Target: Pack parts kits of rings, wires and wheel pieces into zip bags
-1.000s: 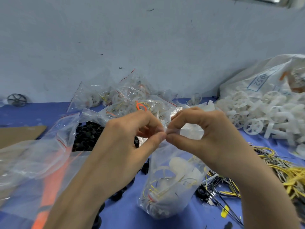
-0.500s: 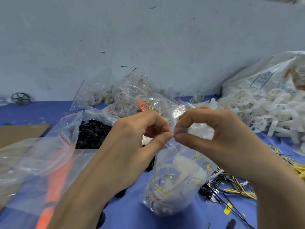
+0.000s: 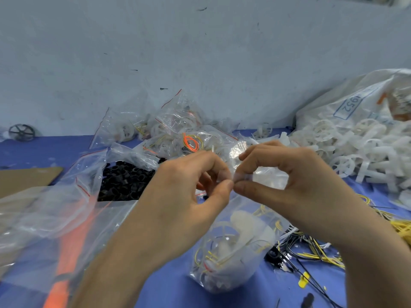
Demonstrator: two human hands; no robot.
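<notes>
Zip bag (image 3: 233,263), one, parts inside; your left hand (image 3: 178,196) and right hand (image 3: 295,185), two, each pinch its top edge.

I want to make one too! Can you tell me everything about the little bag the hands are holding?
The bag is clear, thin plastic, bulging with white wheel pieces and yellow wires. It stands upright on the blue table. The left hand and right hand pinch its top edge between thumb and fingers.
</notes>
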